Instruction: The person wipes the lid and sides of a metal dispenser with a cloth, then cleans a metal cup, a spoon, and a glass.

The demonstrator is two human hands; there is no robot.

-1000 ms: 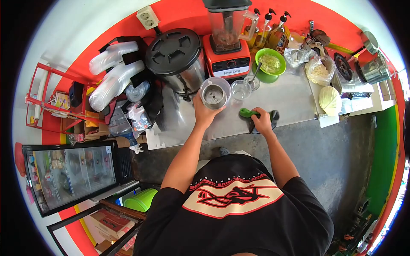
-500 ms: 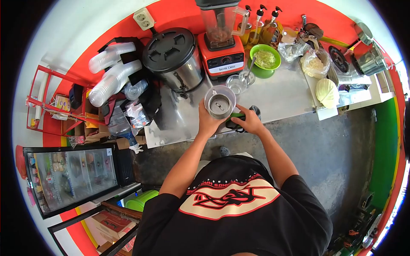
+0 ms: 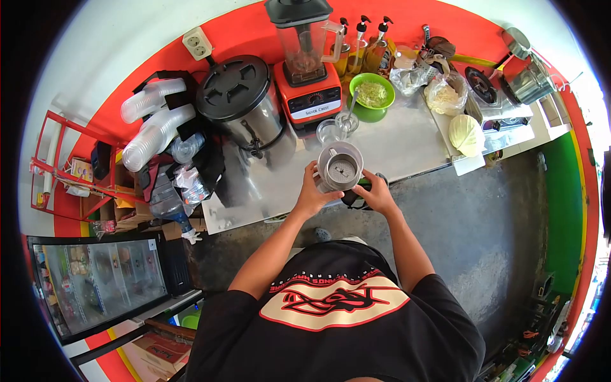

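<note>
A clear plastic cup point(image 3: 324, 156) with a round metal strainer-like piece point(image 3: 342, 169) in its mouth is held above the counter's front edge. My left hand point(image 3: 313, 194) wraps round its left side. On the right side, my right hand point(image 3: 377, 193) presses its fingers against the cup. A dark object, partly hidden, is below the right hand. Just behind the cup stand a clear glass point(image 3: 330, 132) and another glass point(image 3: 347, 121) with a spoon in it.
Behind are a steel dispenser point(image 3: 238, 108), a red blender point(image 3: 310, 99), pump bottles point(image 3: 379, 54) and a green bowl point(image 3: 372, 95) of shreds. To the right lie a cabbage point(image 3: 466, 135) and a stove point(image 3: 499, 105); stacked cups point(image 3: 159, 130) are at left.
The view has shifted, so the counter items appear further left. My right hand has moved up from the dark green object onto the side of the cup. My left hand still holds the cup.
</note>
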